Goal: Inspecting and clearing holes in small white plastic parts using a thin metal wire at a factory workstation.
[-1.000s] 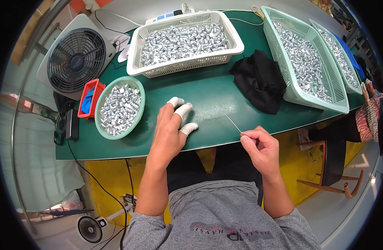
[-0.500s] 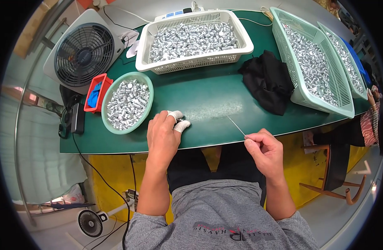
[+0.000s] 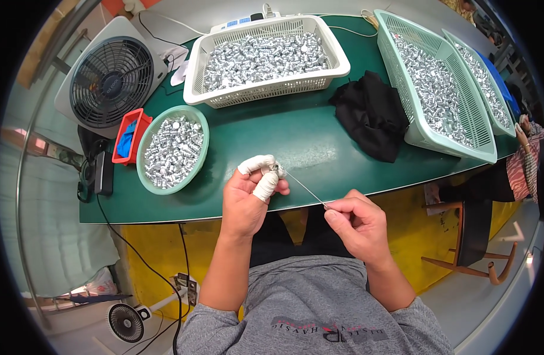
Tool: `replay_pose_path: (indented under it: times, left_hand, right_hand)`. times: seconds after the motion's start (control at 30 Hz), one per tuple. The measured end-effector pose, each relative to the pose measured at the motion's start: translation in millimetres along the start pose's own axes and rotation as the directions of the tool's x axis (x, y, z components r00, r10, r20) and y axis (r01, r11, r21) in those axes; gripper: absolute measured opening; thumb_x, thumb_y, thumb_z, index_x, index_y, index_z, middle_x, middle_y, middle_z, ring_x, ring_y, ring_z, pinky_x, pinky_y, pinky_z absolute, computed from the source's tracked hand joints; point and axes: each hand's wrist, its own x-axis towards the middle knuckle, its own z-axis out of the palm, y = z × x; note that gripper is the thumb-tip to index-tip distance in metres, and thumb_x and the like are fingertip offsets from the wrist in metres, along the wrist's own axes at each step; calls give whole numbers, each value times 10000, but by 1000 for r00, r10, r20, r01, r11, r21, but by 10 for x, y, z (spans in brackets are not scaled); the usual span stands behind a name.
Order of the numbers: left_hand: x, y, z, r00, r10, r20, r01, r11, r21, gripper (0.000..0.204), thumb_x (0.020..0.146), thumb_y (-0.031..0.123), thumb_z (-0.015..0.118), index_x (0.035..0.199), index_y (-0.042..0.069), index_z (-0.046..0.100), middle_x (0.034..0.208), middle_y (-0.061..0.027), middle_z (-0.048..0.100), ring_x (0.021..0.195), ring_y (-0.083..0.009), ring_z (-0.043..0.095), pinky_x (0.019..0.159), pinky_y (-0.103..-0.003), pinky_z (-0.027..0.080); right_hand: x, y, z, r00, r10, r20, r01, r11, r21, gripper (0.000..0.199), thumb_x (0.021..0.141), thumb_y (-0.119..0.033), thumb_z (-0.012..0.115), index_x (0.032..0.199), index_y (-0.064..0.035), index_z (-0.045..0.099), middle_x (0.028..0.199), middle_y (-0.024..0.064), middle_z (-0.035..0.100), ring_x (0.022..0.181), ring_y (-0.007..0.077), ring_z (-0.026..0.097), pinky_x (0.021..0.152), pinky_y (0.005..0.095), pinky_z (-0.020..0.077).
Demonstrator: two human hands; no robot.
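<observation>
My left hand [image 3: 243,204], its thumb and forefinger wrapped in white tape, pinches a small silver metal part [image 3: 275,168] above the front of the green table [image 3: 260,133]. Much of that part is hidden by the fingertips. From the other side, my right hand [image 3: 362,228] grips a thin metal rod [image 3: 305,189] between thumb and fingers. The rod's far tip meets the part or lies right beside it; contact cannot be made out. Left of my left hand stands a round pale green basket [image 3: 203,155] full of similar silver parts [image 3: 172,151].
Behind is a white basket [image 3: 266,89] of silver parts. Black cloth [image 3: 372,115] lies by a long green basket [image 3: 428,139] at right. A red bin [image 3: 143,125] and box fan [image 3: 112,83] stand left. Another person's hand [image 3: 523,133] shows at far right.
My left hand has turned palm-up and lifted from the tabletop with the metal part. My right hand has moved left and slightly down, bringing the rod's tip to the part.
</observation>
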Motion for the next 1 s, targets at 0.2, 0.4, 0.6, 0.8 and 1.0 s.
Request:
replay_pose_path:
  times: [0.2,0.4,0.6,0.8,1.0]
  left_hand:
    - [19,-64,-106,999,-37,35,42,988,-148,265,962,-10,668,1223,16,630,1072,-125,697,909,-205,681,808,-359,585]
    - [8,-61,-94,999,-44,25,46,992,-121,270,956,-18,673,1220,17,635,1066,-121,694,906,-201,676,806,-355,581]
    - [8,-66,-94,998,-34,43,38,995,-91,282,944,-51,667,1217,12,642,1062,-108,689,900,-187,668,803,-345,575]
    - [15,-44,-69,999,-22,50,25,997,-67,291,933,-71,666,1214,3,643,1052,-98,688,889,-179,661,792,-331,566]
    - [14,-31,-73,997,-60,54,63,996,-64,287,930,-74,670,1208,-10,642,1036,-99,690,872,-180,660,781,-321,561]
  right_hand:
    - [19,-2,23,1000,-8,19,9,1000,-14,103,902,41,713,1005,39,724,816,5,546,691,60,467,618,217,371]
    - [40,-28,36,999,-14,33,14,1000,-17,98,899,38,716,996,37,728,806,2,540,688,64,463,612,220,364]
    - [48,-41,24,1000,-3,23,3,1000,-20,93,896,39,715,988,33,728,797,0,537,682,63,458,606,219,358]
    - [49,-59,-2,1000,-17,25,18,999,-38,83,896,41,713,976,30,730,793,-1,538,677,59,454,597,219,352]
    - [51,-57,-2,1000,-15,27,16,999,-46,81,893,42,715,972,29,730,791,-3,539,672,59,452,592,220,351]
